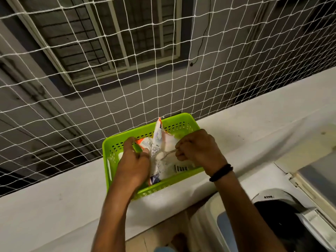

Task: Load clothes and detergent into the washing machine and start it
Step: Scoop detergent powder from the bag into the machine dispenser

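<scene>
Scooping detergent in green basket (183, 118): left hand (134, 160) grips packet (157, 137), right hand (198, 148) pinches heaped spoon (169, 154); next, carry level.

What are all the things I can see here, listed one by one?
basket: one, lime green, on the ledge by the net
detergent packet: one, white with orange print, upright in the basket
spoon: one, pale, heaped with white powder, at the packet
ledge: one, white
net: one, white, behind the ledge
washing machine: one, white, lower right
wristband: one, black, right wrist
left hand: grips the packet
right hand: fingers pinch the spoon
</scene>
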A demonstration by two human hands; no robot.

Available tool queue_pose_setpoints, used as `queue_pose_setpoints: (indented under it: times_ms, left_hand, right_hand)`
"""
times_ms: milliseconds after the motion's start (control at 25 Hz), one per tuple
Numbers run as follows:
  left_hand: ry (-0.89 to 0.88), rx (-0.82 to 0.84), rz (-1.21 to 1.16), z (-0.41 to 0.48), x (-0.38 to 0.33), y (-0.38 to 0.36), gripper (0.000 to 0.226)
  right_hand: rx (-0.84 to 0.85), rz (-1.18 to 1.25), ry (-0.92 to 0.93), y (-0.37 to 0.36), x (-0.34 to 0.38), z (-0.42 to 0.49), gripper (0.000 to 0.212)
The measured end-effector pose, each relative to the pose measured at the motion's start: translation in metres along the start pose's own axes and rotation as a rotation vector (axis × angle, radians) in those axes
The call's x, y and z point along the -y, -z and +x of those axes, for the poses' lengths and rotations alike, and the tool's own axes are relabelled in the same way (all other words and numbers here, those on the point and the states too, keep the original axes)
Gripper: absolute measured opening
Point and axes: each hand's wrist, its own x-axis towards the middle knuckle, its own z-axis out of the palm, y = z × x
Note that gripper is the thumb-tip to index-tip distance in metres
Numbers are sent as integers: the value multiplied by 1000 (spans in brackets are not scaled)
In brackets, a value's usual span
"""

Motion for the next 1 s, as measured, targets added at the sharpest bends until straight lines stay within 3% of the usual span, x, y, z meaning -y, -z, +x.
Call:
queue_pose_setpoints:
  times_ms: [120,280,560,800,1000]
  left_hand:
    - [-98,-105,-33,-4,-12,1,49]
    - [-303,-285,-122,-5,-20,-2,39]
    - [-598,-357,-344,-31,-52,-23,29]
    - [-741,-172,-522,-46,-75,-65,30]
    - [-777,215,-434,-62,-91,-141,21]
  right_hand:
    - [-109,80,3,14,-9,-14,25]
    - [-57,544,-21,36,-18,-39,21]
    - [-109,732,52,55,-28,-64,20]
    - [-170,901,19,93,-70,-88,20]
    - [-397,983,-60,137,-141,-129,21]
